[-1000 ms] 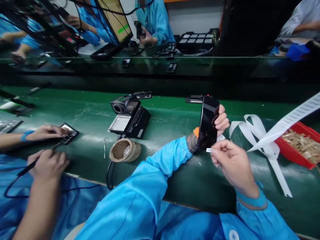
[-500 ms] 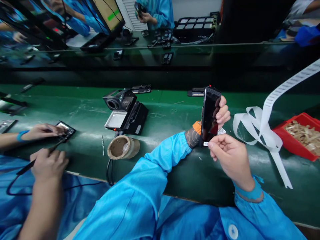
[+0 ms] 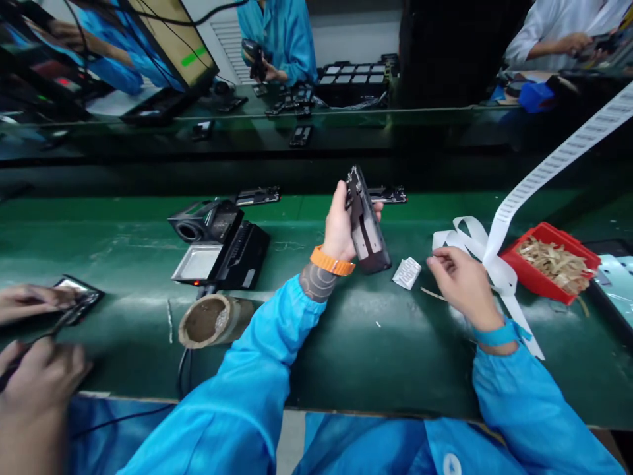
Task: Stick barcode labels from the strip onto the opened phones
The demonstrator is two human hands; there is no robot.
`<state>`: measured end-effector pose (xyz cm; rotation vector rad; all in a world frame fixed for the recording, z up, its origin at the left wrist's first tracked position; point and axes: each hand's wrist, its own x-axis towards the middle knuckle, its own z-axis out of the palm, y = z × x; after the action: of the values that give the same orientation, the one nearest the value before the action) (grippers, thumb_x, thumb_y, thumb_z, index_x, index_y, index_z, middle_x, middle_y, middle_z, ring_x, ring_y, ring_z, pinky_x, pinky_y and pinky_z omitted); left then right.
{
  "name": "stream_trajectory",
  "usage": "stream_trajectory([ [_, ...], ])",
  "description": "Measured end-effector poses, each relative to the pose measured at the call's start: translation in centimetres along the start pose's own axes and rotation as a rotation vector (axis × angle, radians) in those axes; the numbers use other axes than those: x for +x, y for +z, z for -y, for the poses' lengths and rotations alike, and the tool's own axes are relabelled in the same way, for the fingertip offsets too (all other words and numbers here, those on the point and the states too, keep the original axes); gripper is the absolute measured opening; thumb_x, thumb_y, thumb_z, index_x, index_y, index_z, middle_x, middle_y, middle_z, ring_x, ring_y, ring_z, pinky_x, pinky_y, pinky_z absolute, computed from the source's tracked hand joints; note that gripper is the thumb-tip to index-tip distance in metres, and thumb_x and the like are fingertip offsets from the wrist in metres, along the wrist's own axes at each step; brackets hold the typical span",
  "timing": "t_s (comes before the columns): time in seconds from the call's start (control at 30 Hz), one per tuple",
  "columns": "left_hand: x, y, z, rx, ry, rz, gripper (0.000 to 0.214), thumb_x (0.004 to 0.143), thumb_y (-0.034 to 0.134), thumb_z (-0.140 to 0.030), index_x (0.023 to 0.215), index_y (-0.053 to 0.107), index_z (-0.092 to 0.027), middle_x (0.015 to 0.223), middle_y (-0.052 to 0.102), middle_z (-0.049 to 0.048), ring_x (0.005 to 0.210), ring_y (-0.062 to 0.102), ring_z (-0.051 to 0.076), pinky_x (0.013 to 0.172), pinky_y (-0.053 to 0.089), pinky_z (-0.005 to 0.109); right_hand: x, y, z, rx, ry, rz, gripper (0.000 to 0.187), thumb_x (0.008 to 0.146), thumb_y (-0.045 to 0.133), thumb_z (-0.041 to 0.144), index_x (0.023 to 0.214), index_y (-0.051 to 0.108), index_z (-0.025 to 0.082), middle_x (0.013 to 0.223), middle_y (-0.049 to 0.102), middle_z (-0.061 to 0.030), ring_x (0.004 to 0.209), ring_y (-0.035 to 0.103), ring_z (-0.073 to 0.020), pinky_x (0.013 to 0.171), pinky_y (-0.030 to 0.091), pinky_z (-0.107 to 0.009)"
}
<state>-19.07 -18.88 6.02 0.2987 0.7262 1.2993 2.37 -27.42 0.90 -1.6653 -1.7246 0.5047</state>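
My left hand (image 3: 341, 227) is closed around an opened phone (image 3: 364, 227), held tilted above the bench. Its inner side faces me, with a dark frame, a pale grey panel and bare parts at the top end. To the right, my right hand (image 3: 459, 284) hovers low over the bench, fingers loosely bent and a little apart. Nothing shows between them. A small white sheet of printed labels (image 3: 406, 272) lies on the bench between the phone and my right hand. Beside that hand lies a thin tan strip (image 3: 433, 293).
A white label ribbon (image 3: 539, 178) loops behind my right hand, beside a red bin (image 3: 534, 274) of tan scraps. Left of me stand a black soldering station (image 3: 242, 254) and a round pot (image 3: 208, 323). A co-worker's hands (image 3: 44, 356) work at far left. Phone parts (image 3: 258, 196) lie behind.
My left hand has turned the phone from its dark screen to its inner side. My right hand has left the phone's lower edge and moved right. The view has shifted right.
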Motion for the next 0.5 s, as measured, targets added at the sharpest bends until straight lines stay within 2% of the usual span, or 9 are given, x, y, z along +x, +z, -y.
stream_trajectory([
  [0.07, 0.2, -0.7, -0.9, -0.021, -0.03, 0.044, 0.058, 0.099, 0.039, -0.065, 0.09, 0.065, -0.014, 0.082, 0.073, 0.0077, 0.077, 0.074, 0.019, 0.072, 0.06, 0.03, 0.4, 1.0, -0.3, -0.109, -0.082, 0.106, 0.029, 0.088, 0.06, 0.04, 0.103, 0.066, 0.016, 0.096, 0.071, -0.0137, 0.088, 0.066, -0.0278, 0.083, 0.05, -0.041],
  [0.1, 0.2, -0.9, -1.1, -0.045, -0.033, 0.09, 0.061, 0.1, 0.035, -0.066, 0.096, 0.067, -0.014, 0.092, 0.075, 0.0095, 0.086, 0.074, 0.021, 0.08, 0.061, 0.035, 0.5, 1.6, -0.3, -0.149, -0.097, 0.148, 0.027, 0.087, 0.059, 0.037, 0.102, 0.066, 0.016, 0.097, 0.07, -0.0147, 0.092, 0.065, -0.0296, 0.084, 0.049, -0.043],
  [0.2, -0.2, -1.3, -0.7, -0.049, -0.075, 0.235, 0.059, 0.101, 0.033, -0.062, 0.111, 0.066, -0.013, 0.108, 0.075, 0.0116, 0.094, 0.074, 0.023, 0.091, 0.059, 0.046, 0.5, 2.3, -0.3, -0.091, 0.003, 0.23, 0.013, 0.085, 0.057, 0.032, 0.085, 0.062, 0.02, 0.08, 0.068, -0.0095, 0.08, 0.064, -0.0266, 0.076, 0.048, -0.04],
  [0.27, -0.8, -1.5, -0.1, 0.056, -0.183, 0.371, 0.056, 0.098, 0.044, -0.06, 0.119, 0.065, -0.012, 0.113, 0.074, 0.0148, 0.09, 0.074, 0.024, 0.088, 0.06, 0.048, 0.4, 1.8, -0.5, 0.136, 0.13, 0.23, 0.015, 0.085, 0.059, 0.036, 0.081, 0.059, 0.021, 0.072, 0.067, -0.0051, 0.068, 0.061, -0.0212, 0.067, 0.047, -0.035],
  [0.37, -2.0, -1.8, 0.5, 0.328, -0.353, 0.664, 0.061, 0.082, 0.072, -0.057, 0.122, 0.065, -0.012, 0.108, 0.074, 0.0174, 0.084, 0.074, 0.028, 0.076, 0.061, 0.043, 0.2, 0.3, -0.7, 0.541, 0.254, 0.167, 0.027, 0.083, 0.067, 0.046, 0.085, 0.06, 0.02, 0.069, 0.066, -0.0009, 0.057, 0.056, -0.0141, 0.054, 0.041, -0.027],
  [0.43, -2.7, -1.9, 0.5, 0.532, -0.44, 0.831, 0.063, 0.074, 0.083, -0.052, 0.12, 0.067, -0.013, 0.098, 0.075, 0.0152, 0.081, 0.073, 0.026, 0.073, 0.06, 0.038, 0.1, -0.5, -0.6, 0.676, 0.295, 0.108, 0.031, 0.081, 0.071, 0.049, 0.085, 0.062, 0.019, 0.061, 0.061, 0.0026, 0.05, 0.048, -0.0105, 0.048, 0.035, -0.023],
  [0.5, -3.2, -1.8, 0.5, 0.675, -0.468, 0.903, 0.059, 0.074, 0.084, -0.051, 0.117, 0.068, -0.014, 0.093, 0.075, 0.0124, 0.08, 0.072, 0.023, 0.074, 0.058, 0.034, -0.1, -1.0, -0.3, 0.715, 0.314, 0.058, 0.033, 0.08, 0.074, 0.05, 0.083, 0.065, 0.018, 0.055, 0.056, 0.0048, 0.047, 0.043, -0.0091, 0.046, 0.031, -0.022],
])
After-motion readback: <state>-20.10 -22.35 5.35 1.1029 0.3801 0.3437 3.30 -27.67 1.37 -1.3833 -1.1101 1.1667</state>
